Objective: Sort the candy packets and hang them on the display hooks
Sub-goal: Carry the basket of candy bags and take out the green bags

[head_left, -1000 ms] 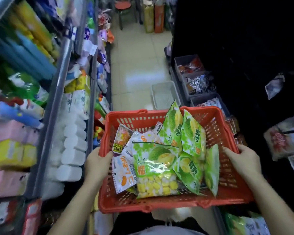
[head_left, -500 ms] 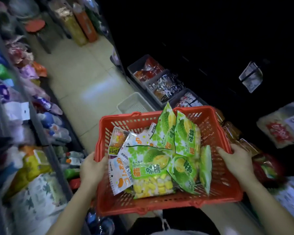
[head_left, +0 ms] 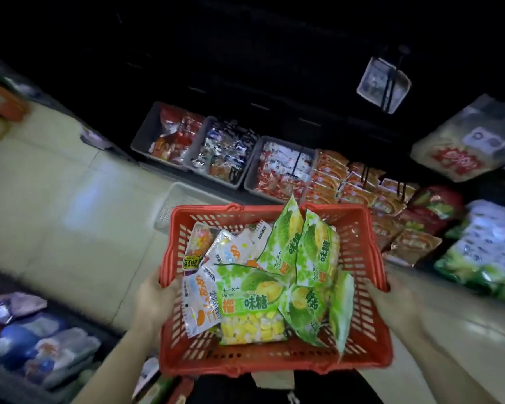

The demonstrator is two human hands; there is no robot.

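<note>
Single head view; looks forward and down, tilted; basket (head_left: 274,360) close, shelf bins (head_left: 247,182) beyond

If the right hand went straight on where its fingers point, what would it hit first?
Past the red basket rim the right hand grips, probably the green packet standing on edge by that wall; depth is unclear.

I am viewing a dim, unevenly lit frame. The upper half is falling into near-black, losing all detail. A soft glare patch is showing on the floor tiles (head_left: 85,205) at centre left. Motion blur is smearing both side edges, and the right hand (head_left: 391,298) is ghosting. The red basket (head_left: 274,367) and green packets (head_left: 245,290) at lower centre are reading sharpest.
</note>
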